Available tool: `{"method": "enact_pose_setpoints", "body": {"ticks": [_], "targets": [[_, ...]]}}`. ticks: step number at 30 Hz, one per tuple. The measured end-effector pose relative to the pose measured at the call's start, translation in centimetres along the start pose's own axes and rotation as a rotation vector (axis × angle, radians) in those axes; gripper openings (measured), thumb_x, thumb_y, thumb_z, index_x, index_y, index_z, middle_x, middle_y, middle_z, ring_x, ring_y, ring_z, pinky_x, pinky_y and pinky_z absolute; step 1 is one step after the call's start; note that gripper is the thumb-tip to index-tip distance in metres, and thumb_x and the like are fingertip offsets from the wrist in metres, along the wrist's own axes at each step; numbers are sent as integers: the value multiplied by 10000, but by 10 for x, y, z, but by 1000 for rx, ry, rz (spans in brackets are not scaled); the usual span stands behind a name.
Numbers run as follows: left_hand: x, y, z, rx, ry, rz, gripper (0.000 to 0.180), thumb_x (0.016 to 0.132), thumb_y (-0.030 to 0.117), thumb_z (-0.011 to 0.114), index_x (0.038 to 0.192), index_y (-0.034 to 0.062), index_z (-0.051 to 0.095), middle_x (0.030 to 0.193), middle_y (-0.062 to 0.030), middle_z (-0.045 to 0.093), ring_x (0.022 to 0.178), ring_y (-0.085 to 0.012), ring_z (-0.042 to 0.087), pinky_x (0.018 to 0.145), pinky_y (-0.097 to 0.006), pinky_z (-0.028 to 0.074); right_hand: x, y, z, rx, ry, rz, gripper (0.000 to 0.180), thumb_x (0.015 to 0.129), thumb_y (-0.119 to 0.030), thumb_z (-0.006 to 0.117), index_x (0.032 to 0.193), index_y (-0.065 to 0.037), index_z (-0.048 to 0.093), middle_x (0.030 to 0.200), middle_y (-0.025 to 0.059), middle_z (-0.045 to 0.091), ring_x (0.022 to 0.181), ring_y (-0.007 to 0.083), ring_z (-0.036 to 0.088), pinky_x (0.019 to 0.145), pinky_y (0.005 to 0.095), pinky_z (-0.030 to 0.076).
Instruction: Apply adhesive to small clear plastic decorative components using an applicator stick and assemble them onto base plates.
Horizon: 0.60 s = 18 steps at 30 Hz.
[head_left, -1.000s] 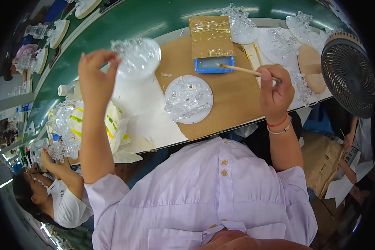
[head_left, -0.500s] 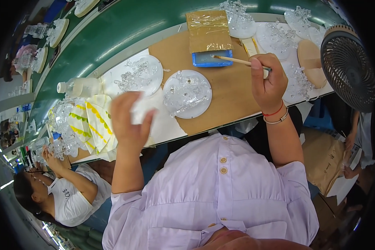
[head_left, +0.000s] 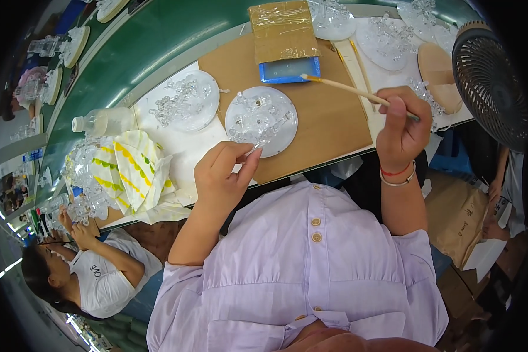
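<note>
My right hand [head_left: 402, 126] grips a thin wooden paintbrush [head_left: 349, 89] near the end of its handle. The bristles are by the right front edge of a blue-rimmed tray [head_left: 288, 71], partly roofed with cardboard. With thumb and fingers pinched, my left hand [head_left: 224, 176] holds a small clear plastic piece [head_left: 266, 139] at the near edge of a round white plate [head_left: 284, 144]. Other clear pieces lie on that plate, and their exact shapes are hard to make out. A second white plate [head_left: 204, 111] with clear pieces stands to its left.
Brown cardboard [head_left: 328, 126] covers the middle of the bench. A crumpled yellow-and-white cloth [head_left: 132, 170] and a translucent bottle [head_left: 107, 122] are at the left. A dark fan [head_left: 491, 88] stands right, near more loaded plates [head_left: 387, 44]. A co-worker [head_left: 108, 270] sits at lower left.
My left hand has come right and closed on a clear piece at the plate. My right hand has shifted right and slightly down, drawing the brush tip toward the tray's front edge.
</note>
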State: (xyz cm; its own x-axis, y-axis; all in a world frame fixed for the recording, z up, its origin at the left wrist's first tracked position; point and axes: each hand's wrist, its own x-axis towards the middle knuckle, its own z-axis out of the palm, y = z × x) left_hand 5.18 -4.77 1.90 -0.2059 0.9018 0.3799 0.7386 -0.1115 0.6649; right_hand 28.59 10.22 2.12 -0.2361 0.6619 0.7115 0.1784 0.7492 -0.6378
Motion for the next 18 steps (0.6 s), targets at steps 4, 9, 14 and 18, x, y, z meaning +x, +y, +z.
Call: {"method": "enact_pose_setpoints", "body": {"ticks": [4, 9, 14, 18], "targets": [[-2, -3, -4, 10, -50, 12, 201, 720, 44, 793, 864, 16, 656, 775, -79, 647, 618, -173, 620, 526, -263, 480, -17, -7, -6, 116, 13, 30, 77, 990, -90, 466, 1000, -14, 454, 796, 160, 616, 630, 115, 469, 593, 224, 392], [1, -11, -16, 53, 46, 80, 297, 758, 84, 768, 1031, 34, 661, 1014, -124, 639, 895, -247, 615, 742, -324, 501, -41, -11, -10, 197, -88, 44, 62, 983, -72, 453, 1004, -14, 450, 812, 157, 615, 641, 130, 445, 596, 253, 385], [8, -17, -15, 24, -41, 82, 315, 802, 87, 727, 1104, 46, 648, 1119, -132, 640, 1010, -273, 610, 860, -337, 490, -54, -15, -1, 165, -182, 121, 45, 966, -63, 476, 987, -24, 473, 809, 141, 625, 651, 152, 447, 608, 275, 389], [6, -17, -12, -4, -121, 16, 300, 820, 44, 698, 1114, 64, 646, 1174, -122, 642, 1027, -277, 637, 862, -327, 507, -53, -12, 12, 109, -202, 46, 28, 929, -24, 517, 952, -17, 503, 806, 134, 643, 663, 199, 484, 618, 302, 405]]}}
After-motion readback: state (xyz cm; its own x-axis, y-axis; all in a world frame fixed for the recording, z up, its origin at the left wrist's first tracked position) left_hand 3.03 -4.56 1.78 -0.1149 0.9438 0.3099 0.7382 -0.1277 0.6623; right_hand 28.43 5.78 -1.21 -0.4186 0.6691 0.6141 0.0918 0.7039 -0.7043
